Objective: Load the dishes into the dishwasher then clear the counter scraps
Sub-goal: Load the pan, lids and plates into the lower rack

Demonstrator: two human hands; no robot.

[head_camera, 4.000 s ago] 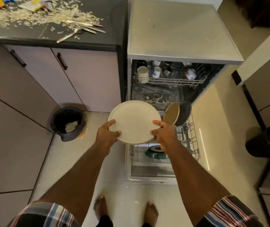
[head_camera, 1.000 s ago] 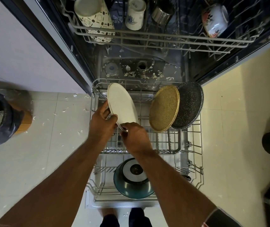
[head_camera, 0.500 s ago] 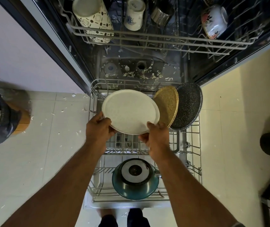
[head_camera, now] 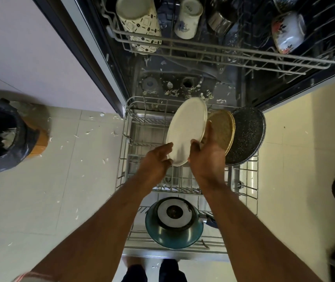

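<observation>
Standing wide open, the dishwasher [head_camera: 233, 82] is filling the top of the view, its lower rack [head_camera: 126, 139] pulled out over the pale tiled floor [head_camera: 60, 180]. Up in the upper rack [head_camera: 203, 47] a patterned mug [head_camera: 140, 23], a white cup [head_camera: 187, 19] and a floral cup [head_camera: 287, 31] are lying tipped on their sides. At the left edge a black-lined bin [head_camera: 1, 135] is sitting on the floor, white scraps [head_camera: 93, 131] scattered beside it.

Down in the lower rack, a teal pan [head_camera: 172, 222] is resting upside down at the near end. At the far right a black speckled plate [head_camera: 248, 135] is standing on edge, with a tan plate [head_camera: 222, 129] leaning right against its front.

And here is the white plate [head_camera: 187, 129], tilted steeply on edge just left of the tan one (whether its lower rim is touching the rack, I cannot tell). The right hand [head_camera: 207, 153] is grasping its lower right rim, thumb on the face and fingers curled behind. The left hand [head_camera: 156, 159] is touching the lower left rim, fingers reaching towards it, fairly relaxed, not clamped round it.
</observation>
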